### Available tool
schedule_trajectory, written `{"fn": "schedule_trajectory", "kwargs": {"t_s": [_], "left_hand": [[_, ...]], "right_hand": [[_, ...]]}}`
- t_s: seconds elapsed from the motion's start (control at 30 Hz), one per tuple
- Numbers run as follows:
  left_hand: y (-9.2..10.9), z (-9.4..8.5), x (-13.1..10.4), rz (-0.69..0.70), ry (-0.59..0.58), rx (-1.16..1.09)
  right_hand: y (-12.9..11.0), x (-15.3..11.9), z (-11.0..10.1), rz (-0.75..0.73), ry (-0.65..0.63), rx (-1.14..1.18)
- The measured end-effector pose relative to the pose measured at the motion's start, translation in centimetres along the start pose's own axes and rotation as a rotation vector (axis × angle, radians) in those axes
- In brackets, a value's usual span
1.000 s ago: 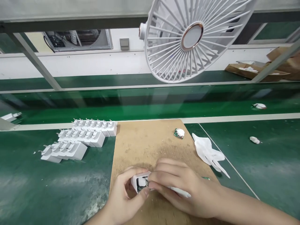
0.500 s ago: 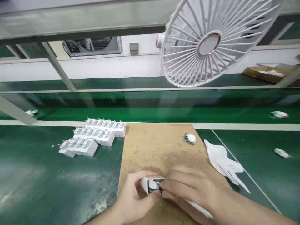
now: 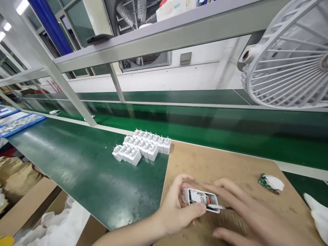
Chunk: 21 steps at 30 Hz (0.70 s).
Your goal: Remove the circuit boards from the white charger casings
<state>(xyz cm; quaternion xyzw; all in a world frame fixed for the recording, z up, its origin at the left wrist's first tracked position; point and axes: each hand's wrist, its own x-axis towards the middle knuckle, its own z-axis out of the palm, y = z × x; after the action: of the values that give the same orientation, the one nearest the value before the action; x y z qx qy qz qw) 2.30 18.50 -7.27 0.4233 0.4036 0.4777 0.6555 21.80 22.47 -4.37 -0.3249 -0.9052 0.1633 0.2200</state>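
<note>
Left hand (image 3: 179, 210): grip closed around the white housing (image 3: 200, 196), thumb at its near edge.
White housing: above the wooden board (image 3: 202, 160), open face up, components visible inside.
Right hand (image 3: 252, 212): grip open, blurred, beside the housing.
Circuit board (image 3: 266, 183): on the wooden board, right side.
Plug adapters (image 3: 142, 146): three rows, green bench (image 3: 87, 164).

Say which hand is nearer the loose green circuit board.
Right. The right hand is below-left of the circuit board, not touching; the left hand is farther left, holding the white housing.
</note>
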Motion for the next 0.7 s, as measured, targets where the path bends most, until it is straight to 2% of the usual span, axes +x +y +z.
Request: {"fn": "schedule_trajectory", "kwargs": {"t_s": [0.03, 0.07, 0.1, 0.13, 0.2, 0.23, 0.27, 0.3, 0.33, 0.4, 0.5, 0.57, 0.7], "left_hand": [[0.4, -0.3, 0.0, 0.024, 0.000, 0.095], [0.9, -0.8, 0.0, 0.071, 0.049, 0.244], [1.5, -1.6, 0.0, 0.141, 0.156, 0.439], [2.2, -2.7, 0.0, 0.228, 0.310, 0.675], [3.4, -5.3, 0.0, 0.381, 0.775, 1.153], [3.8, -6.7, 0.0, 0.385, 0.948, 1.360], [4.0, -8.0, -0.1, 0.332, 1.045, 1.555], [4.1, -9.0, -0.1, 0.266, 1.081, 1.713], [4.0, -9.8, -0.1, 0.230, 1.078, 1.775], [3.6, -10.6, -0.2, 0.210, 1.021, 1.805], [2.7, -10.9, -0.4, 0.220, 0.987, 1.800], [2.2, -11.3, -0.3, 0.208, 0.991, 1.909], [2.4, -11.9, 0.4, 0.215, 0.972, 1.880]], "right_hand": [[-0.1, 0.7, 0.3, -0.008, -0.052, 0.009], [0.2, 1.5, 0.4, 0.004, -0.103, 0.002], [0.8, 2.3, 0.3, 0.048, -0.140, -0.030], [1.7, 3.1, 0.0, 0.122, -0.154, -0.082], [4.2, 4.8, -1.0, 0.323, -0.139, -0.231], [5.6, 5.7, -1.5, 0.406, -0.118, -0.296], [6.9, 6.7, -1.9, 0.481, -0.094, -0.359], [8.1, 7.6, -2.2, 0.544, -0.071, -0.414], [9.0, 8.4, -2.2, 0.600, -0.055, -0.465], [10.2, 9.7, -1.9, 0.664, -0.060, -0.524], [11.5, 10.4, -1.3, 0.676, -0.112, -0.534], [12.5, 9.5, -2.0, 0.665, -0.122, -0.527], [12.6, 4.6, -6.2, 0.616, -0.063, -0.494]]}}
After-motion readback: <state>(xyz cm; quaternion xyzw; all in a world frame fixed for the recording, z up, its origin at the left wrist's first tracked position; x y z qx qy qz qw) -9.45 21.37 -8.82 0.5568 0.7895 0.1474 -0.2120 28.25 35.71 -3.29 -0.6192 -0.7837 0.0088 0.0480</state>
